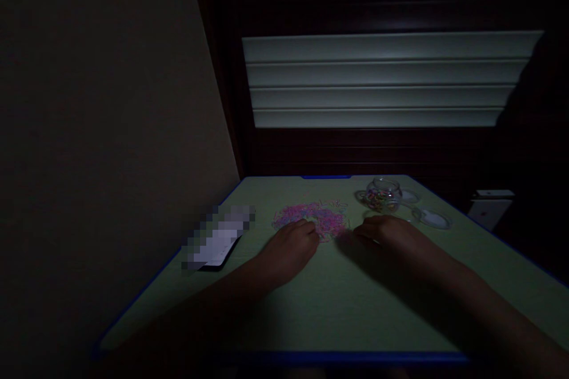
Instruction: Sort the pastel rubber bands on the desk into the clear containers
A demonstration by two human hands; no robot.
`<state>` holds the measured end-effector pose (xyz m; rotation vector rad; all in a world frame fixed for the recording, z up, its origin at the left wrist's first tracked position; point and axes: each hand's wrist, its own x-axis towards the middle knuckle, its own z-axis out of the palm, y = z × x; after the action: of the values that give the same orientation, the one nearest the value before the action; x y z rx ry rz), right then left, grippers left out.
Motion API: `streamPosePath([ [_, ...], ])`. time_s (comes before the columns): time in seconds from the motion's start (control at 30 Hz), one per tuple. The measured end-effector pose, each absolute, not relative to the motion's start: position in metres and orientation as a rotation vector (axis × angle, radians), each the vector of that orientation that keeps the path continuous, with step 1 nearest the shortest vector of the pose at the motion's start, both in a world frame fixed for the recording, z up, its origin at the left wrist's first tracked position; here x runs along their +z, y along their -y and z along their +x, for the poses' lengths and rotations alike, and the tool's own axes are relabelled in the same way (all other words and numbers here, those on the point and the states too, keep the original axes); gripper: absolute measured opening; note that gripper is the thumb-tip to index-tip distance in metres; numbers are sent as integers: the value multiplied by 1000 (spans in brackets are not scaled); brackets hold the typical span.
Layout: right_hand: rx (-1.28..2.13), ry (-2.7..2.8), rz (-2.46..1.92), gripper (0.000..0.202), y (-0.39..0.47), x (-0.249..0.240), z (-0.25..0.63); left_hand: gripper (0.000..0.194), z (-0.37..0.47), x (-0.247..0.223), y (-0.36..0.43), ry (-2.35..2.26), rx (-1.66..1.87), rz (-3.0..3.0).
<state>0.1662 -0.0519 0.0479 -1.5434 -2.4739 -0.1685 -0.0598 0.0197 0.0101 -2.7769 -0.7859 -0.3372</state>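
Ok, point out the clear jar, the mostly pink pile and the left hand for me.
Clear jar (383, 195): head view, middle of its body.
Mostly pink pile (329, 222): head view, its right part, clear of the fingers.
Left hand (291, 249): head view, back of the hand.

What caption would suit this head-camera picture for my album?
Dim light: left hand at a spread of small colorful pieces, right hand beside it, clear jar beyond.
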Motion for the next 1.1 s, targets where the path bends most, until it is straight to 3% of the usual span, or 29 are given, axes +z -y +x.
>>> streamPosePath([
  [0.77,-235,2432,-1278,16,55,43,158,17,-53,9,-10,501,-661,-2730],
  [1.1,-337,2478,-1196,16,53,39,156,15,-54,13,-5,424,-631,-2721],
])
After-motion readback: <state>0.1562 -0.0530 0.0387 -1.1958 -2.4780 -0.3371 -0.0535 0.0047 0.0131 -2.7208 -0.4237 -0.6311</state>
